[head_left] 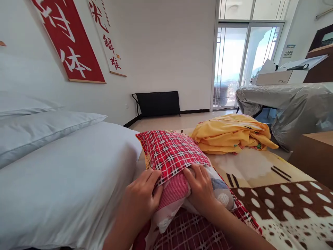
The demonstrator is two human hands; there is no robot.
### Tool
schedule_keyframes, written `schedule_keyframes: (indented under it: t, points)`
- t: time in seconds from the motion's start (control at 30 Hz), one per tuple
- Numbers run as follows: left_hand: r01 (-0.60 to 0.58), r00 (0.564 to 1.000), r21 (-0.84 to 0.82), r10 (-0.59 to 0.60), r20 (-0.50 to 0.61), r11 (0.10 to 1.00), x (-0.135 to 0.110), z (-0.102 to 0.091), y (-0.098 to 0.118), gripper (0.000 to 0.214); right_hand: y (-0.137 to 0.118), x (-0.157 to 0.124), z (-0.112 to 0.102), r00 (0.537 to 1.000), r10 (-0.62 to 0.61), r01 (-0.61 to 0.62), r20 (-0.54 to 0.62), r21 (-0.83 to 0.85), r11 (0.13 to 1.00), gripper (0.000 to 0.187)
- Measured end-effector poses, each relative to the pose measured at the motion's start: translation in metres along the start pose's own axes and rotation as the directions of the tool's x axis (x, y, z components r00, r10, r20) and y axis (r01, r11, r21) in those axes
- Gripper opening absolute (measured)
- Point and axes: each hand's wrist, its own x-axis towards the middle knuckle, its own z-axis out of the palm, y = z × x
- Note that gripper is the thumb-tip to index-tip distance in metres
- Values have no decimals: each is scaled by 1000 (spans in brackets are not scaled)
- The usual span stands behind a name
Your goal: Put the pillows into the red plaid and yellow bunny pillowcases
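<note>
A red plaid pillowcase (173, 149) covers the far part of a patchwork pillow (174, 191), whose pink, white and blue near end sticks out from under the cloth edge. My left hand (144, 189) pinches the case's edge at its left corner, thumb against the pink patch. Farther right, my right hand (200, 185) has its fingers curled over the same edge, with the palm against the pillow. More red plaid cloth (192, 231) lies beneath the pillow's near end, between my forearms.
White bedding (78, 173) with white pillows (49, 128) rises on the left. Yellow bundled cloth (231, 133) lies beyond, on a brown and cream blanket (286, 194). At right are a plastic-covered table (281, 92), a white box (281, 76) and a brown box (314, 152). A black folded frame (158, 103) leans against the wall.
</note>
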Motion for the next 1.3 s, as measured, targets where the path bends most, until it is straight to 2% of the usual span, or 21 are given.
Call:
schedule_keyframes:
  t: [0.1, 0.13, 0.2, 0.27, 0.3, 0.37, 0.43, 0.47, 0.53, 0.57, 0.6, 0.67, 0.73, 0.77, 0.87, 0.93, 1.0, 1.07, 1.2, 1.3]
  points:
    - [108, 989, -44, -102, 110, 993, 4, 8, -18, 24, -15, 2, -17, 967, -86, 66, 239, 93, 994, 58]
    - [134, 979, -77, -120, 162, 988, 5, 11, -21, 28, -15, 3, -26, 936, -124, 80, 328, 147, 986, 64]
    - [169, 960, -130, -134, 245, 977, 5, 15, -22, 33, -9, 7, -50, 843, -223, 93, 489, 276, 957, 69]
    - [182, 951, -167, -131, 279, 969, 5, 14, -19, 36, 5, 11, -75, 762, -247, 45, 598, 333, 942, 66]
    - [180, 949, -183, -122, 289, 967, 4, 12, -17, 37, 14, 12, -85, 755, -174, -15, 633, 281, 959, 61]
    - [179, 942, -200, -109, 317, 963, 4, 7, -10, 39, 33, 14, -99, 746, 92, -165, 660, 50, 985, 49]
    - [185, 936, -188, -115, 334, 965, 4, 2, -5, 39, 47, 15, -101, 689, 274, -234, 671, -152, 960, 44]
    - [190, 934, -172, -124, 334, 967, 5, 0, -3, 39, 49, 15, -98, 653, 287, -214, 701, -193, 958, 45]
    - [205, 935, -133, -153, 321, 970, 6, 1, 0, 37, 45, 13, -86, 580, 212, -121, 787, -174, 977, 57]
    - [209, 937, -117, -165, 307, 971, 6, 2, 1, 36, 38, 12, -79, 571, 164, -70, 805, -151, 986, 67]
    - [208, 941, -107, -169, 292, 972, 7, 5, 1, 35, 29, 9, -70, 584, 118, -15, 803, -134, 991, 79]
    - [188, 951, -104, -154, 268, 977, 8, 12, -1, 36, 9, 2, -51, 644, 10, 113, 765, -108, 988, 103]
    - [155, 960, -100, -127, 249, 983, 9, 20, -3, 35, -9, -8, -30, 711, -98, 231, 696, -99, 968, 116]
    - [141, 964, -92, -116, 239, 986, 9, 24, -5, 34, -16, -14, -19, 744, -128, 265, 656, -114, 957, 113]
    - [74, 980, -69, -60, 188, 995, 9, 31, -8, 29, -25, -28, 12, 882, -135, 263, 452, -235, 936, 70]
    - [-18, 988, -78, 29, 150, 997, 9, 32, -7, 26, -26, -32, 24, 939, -151, 242, 309, -282, 928, 52]
    - [-130, 983, -76, 139, 117, 989, 8, 31, -3, 25, -25, -33, 30, 956, -168, 232, 240, -269, 935, 50]
    - [-216, 971, -54, 220, 93, 975, 6, 30, 4, 24, -22, -30, 30, 960, -150, 205, 238, -227, 952, 52]
    - [-323, 943, -70, 327, 53, 944, 2, 30, 21, 21, -12, -21, 32, 930, -21, 71, 366, -124, 990, 36]
    - [-381, 921, -79, 386, 52, 921, 0, 32, 32, 20, -2, -15, 37, 900, 67, -15, 430, -122, 992, 26]
